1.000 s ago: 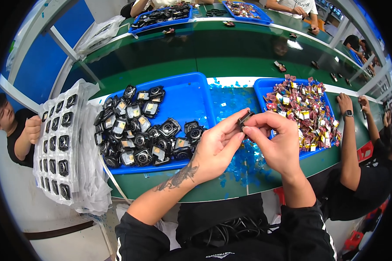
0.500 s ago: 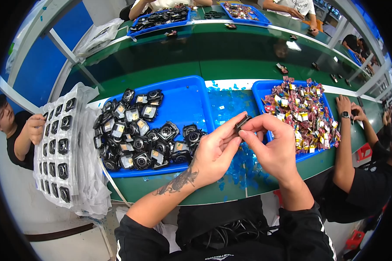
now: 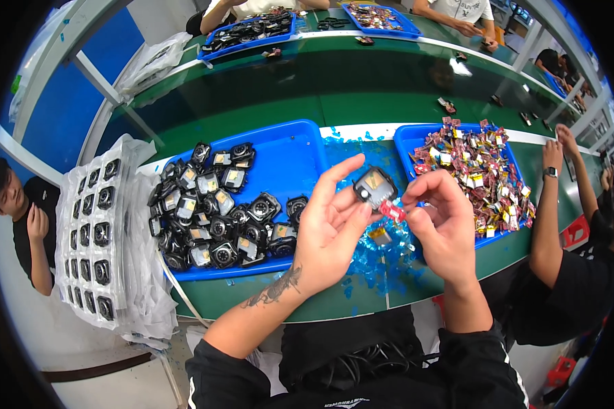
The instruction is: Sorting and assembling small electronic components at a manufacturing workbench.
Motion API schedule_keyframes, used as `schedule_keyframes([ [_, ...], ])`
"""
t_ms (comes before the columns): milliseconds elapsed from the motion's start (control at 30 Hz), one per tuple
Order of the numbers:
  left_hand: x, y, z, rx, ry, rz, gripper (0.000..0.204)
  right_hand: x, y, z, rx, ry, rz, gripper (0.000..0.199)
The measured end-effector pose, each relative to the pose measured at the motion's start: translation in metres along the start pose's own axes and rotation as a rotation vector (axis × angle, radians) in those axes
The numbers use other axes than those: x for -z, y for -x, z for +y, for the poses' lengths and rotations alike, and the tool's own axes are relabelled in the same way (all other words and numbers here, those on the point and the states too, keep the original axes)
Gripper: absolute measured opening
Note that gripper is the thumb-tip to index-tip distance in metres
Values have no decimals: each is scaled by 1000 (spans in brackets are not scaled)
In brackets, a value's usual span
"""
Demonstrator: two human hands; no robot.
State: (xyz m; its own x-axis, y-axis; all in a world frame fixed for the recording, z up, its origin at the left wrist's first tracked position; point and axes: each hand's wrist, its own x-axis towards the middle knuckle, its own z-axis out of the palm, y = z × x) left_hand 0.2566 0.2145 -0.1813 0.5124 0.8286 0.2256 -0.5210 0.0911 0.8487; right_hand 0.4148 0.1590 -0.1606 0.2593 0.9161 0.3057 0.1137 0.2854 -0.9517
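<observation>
My left hand (image 3: 331, 232) holds a black square watch case (image 3: 375, 183) by its edge, its silvery inner side with a tan patch facing up. At the case's lower edge is a small red film piece (image 3: 392, 210) with a pale mark. My right hand (image 3: 445, 221) is closed in a pinch on the right end of this red piece. Just below shows a small silver-and-yellow piece (image 3: 380, 236); I cannot tell whether it hangs or lies on the table. To the left, a blue tray (image 3: 280, 153) holds many similar watch cases (image 3: 218, 225).
At right, another blue tray (image 3: 406, 146) is heaped with small red, white and yellow parts (image 3: 474, 177). Blue film scraps (image 3: 368, 269) litter the green table (image 3: 286, 307). Stacked clear blister sheets (image 3: 89, 238) stand left. Co-workers sit left, right and across.
The watch case has turned from edge-on to showing its inner side, and the red piece has come into view. My right hand has shifted slightly right. The left person's hand has left the blister sheets.
</observation>
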Motion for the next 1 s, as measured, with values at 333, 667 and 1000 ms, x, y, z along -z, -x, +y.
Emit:
schedule_keyframes([
  [333, 12, -3, 10, -182, -736, -129, 34, 8, 7, 5, -67, -89, -56, 13],
  [667, 12, -3, 7, -412, -912, -150, 24, 15, 6, 3, -185, -196, -119, 8],
  [1000, 10, -4, 2, -192, -880, -123, 14, 19, 6, 4, -157, -11, -144, 10],
])
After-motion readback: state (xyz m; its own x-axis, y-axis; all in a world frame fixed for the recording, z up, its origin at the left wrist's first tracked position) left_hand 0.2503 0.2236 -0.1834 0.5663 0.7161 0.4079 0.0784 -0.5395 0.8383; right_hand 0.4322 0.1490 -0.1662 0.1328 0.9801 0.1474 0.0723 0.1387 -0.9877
